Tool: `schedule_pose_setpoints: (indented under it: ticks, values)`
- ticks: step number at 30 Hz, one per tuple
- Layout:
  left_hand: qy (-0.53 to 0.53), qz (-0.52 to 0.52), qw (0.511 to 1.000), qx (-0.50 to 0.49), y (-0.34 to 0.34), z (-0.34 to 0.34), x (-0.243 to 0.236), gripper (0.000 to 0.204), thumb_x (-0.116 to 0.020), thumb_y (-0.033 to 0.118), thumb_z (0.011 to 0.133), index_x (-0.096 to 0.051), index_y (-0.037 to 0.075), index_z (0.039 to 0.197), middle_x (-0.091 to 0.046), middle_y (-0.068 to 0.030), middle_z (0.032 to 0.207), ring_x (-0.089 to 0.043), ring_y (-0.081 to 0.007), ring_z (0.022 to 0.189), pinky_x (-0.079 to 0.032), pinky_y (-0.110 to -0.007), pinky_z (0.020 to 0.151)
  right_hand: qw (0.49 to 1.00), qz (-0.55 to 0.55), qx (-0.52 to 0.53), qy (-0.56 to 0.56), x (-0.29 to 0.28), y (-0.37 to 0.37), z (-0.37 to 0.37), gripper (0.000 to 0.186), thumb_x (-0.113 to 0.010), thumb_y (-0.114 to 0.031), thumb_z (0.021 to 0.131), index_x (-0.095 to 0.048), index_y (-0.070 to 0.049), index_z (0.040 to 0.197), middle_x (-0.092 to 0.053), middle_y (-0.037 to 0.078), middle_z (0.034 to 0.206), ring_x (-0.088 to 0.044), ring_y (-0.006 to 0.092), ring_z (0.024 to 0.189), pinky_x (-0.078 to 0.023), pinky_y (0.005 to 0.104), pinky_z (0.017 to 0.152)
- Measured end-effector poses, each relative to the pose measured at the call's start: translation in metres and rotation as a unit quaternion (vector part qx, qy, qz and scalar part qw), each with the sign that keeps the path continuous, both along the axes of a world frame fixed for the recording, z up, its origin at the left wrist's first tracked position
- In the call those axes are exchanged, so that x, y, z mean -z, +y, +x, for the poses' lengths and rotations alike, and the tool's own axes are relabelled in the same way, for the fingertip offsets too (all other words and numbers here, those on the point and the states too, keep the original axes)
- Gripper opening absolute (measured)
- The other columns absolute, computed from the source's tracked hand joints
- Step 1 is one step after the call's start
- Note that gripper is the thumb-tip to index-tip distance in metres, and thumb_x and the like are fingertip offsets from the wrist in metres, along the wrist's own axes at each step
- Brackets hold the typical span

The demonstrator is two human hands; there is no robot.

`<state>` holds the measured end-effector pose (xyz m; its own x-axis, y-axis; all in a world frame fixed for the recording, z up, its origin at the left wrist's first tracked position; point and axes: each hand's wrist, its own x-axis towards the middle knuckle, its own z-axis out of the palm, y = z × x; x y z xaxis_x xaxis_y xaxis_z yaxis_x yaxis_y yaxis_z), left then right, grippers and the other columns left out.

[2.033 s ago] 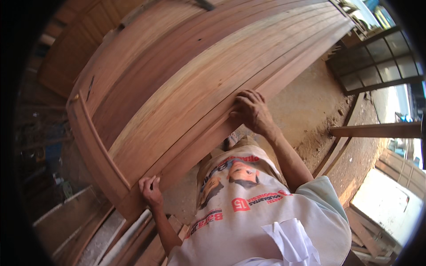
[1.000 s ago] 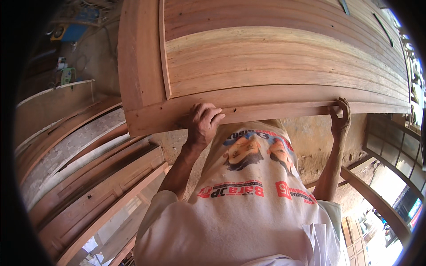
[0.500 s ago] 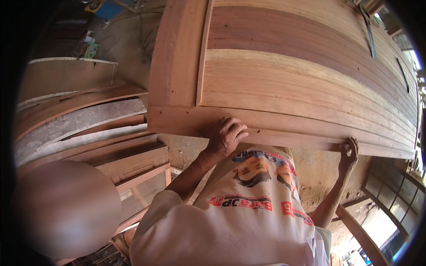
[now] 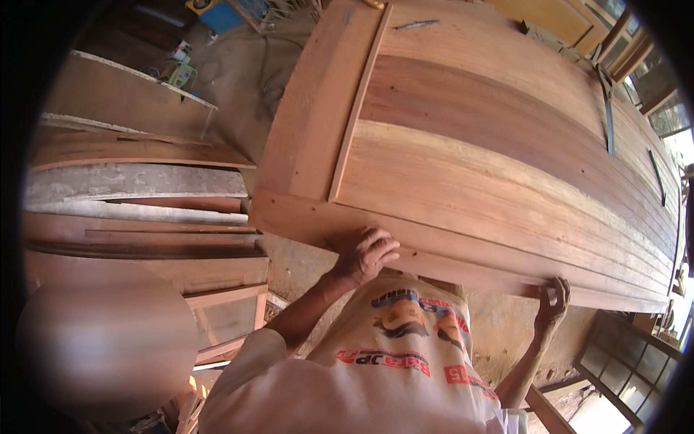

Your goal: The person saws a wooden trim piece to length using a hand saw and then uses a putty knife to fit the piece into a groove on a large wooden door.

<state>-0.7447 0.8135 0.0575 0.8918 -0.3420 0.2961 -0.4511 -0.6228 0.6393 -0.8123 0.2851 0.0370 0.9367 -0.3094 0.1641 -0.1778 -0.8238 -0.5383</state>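
A large wooden door panel (image 4: 470,159) of pale and reddish planks lies before me, framed along its left end and near edge. My left hand (image 4: 365,257) grips the near edge left of centre, fingers curled over the top. My right hand (image 4: 553,300) is closed round the same edge farther right, thumb partly hidden. A slim grey tool (image 4: 416,24) rests on the upper planks, and long dark strips (image 4: 606,116) lie toward the right. My printed pale shirt fills the lower middle, just below the edge.
Stacked boards and frames (image 4: 137,182) stand at the left, behind a blurred patch lower down. Blue equipment (image 4: 217,18) and cables are on the dusty floor (image 4: 246,65) at upper left. A gridded glass frame (image 4: 622,362) is at lower right, more timber (image 4: 549,22) at the top.
My view has swung round; the panel now shows level, then lower in the picture, exposing more of its far side. My left hand moved inward from the left corner; both still hold the edge.
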Motion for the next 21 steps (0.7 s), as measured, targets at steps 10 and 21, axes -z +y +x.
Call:
schedule_pose_setpoints:
  ticks: [10,21]
  values:
    - [0.114,0.054,0.992,-0.02,-0.011,-0.004,-0.017,0.027,-0.08,0.006,0.09,-0.069,0.002,0.114,-0.062,-0.0199,0.113,-0.063,-0.0401,0.106,-0.053,-0.049,0.091,1.0,0.02,-0.02,0.006,-0.045,0.006,0.021,0.033,-0.086,-0.015,0.081,-0.077,-0.009,0.112,-0.07,0.013,0.126,-0.06,0.0365,0.127,-0.05,0.0463,0.11]
    - [0.105,0.097,0.989,-0.021,-0.022,0.004,-0.018,0.027,-0.077,0.008,0.091,-0.06,-0.001,0.11,-0.057,-0.0187,0.11,-0.059,-0.0397,0.106,-0.049,-0.05,0.093,0.998,0.032,-0.053,-0.007,-0.029,-0.003,0.0,0.046,-0.082,-0.018,0.085,-0.069,-0.009,0.128,-0.063,0.012,0.138,-0.053,0.0366,0.137,-0.049,0.0477,0.113]
